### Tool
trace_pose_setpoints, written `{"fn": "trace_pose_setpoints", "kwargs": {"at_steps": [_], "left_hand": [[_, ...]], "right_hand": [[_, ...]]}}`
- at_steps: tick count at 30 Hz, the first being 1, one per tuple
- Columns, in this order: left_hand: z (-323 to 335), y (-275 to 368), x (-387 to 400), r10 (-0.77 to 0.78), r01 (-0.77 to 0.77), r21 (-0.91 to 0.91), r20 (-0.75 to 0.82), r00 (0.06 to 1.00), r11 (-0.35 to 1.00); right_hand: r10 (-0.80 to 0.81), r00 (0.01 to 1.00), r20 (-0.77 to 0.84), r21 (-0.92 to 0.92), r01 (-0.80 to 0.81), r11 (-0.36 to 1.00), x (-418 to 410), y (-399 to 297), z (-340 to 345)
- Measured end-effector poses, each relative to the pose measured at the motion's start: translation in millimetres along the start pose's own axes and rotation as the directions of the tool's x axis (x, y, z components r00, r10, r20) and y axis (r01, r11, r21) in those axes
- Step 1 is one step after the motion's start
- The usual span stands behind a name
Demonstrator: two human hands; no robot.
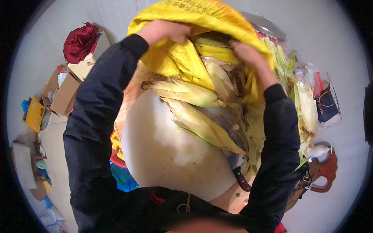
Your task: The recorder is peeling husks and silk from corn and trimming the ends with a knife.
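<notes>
A yellow woven sack with its mouth spread lies across the far side of a round pale board. My left hand is under the folded rim of the sack at its left part, fingers blurred. My right hand is inside the mouth at the right, its fingertips near a dark patch; whether either hand grips the cloth is unclear. Corn cobs in their husks lie just below the opening: one across the board, another slanting below it, and a third leaning out of the sack.
A knife with a dark riveted handle lies at the board's right edge, its blade partly hidden. Loose husks are heaped at the right, beside a metal lid. A cardboard box and a dark red cloth are at the left.
</notes>
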State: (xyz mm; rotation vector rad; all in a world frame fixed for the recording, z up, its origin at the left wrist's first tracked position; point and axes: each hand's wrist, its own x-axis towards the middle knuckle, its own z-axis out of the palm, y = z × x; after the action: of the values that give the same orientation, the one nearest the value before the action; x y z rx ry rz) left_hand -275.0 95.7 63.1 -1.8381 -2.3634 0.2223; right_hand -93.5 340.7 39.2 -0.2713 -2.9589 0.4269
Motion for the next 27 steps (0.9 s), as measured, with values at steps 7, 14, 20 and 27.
{"fn": "trace_pose_setpoints", "kwargs": {"at_steps": [7, 14, 20, 27], "left_hand": [[12.2, -45.5, -7.7, -0.020, 0.020, 0.004, -0.013, 1.000, 1.000], [-9.7, 3.5, -4.2, -0.040, 0.040, 0.136, -0.007, 0.999, 0.990], [-3.7, 13.6, -3.2, 0.016, 0.005, 0.133, -0.156, 0.988, 0.991], [23.2, -4.3, -22.6, 0.101, -0.045, 0.198, -0.283, 0.954, 0.979]], "right_hand": [[0.154, 0.972, -0.180, -0.219, -0.192, 0.957, 56.2, 9.5, -22.9], [0.123, 0.943, 0.309, -0.075, -0.105, 0.992, 89.1, 33.9, 44.3], [0.164, 0.986, -0.037, -0.308, -0.168, 0.936, 91.1, 104.2, 79.5], [-0.054, 0.998, 0.017, -0.481, 0.056, 0.875, 63.0, 61.9, 75.6]]}}
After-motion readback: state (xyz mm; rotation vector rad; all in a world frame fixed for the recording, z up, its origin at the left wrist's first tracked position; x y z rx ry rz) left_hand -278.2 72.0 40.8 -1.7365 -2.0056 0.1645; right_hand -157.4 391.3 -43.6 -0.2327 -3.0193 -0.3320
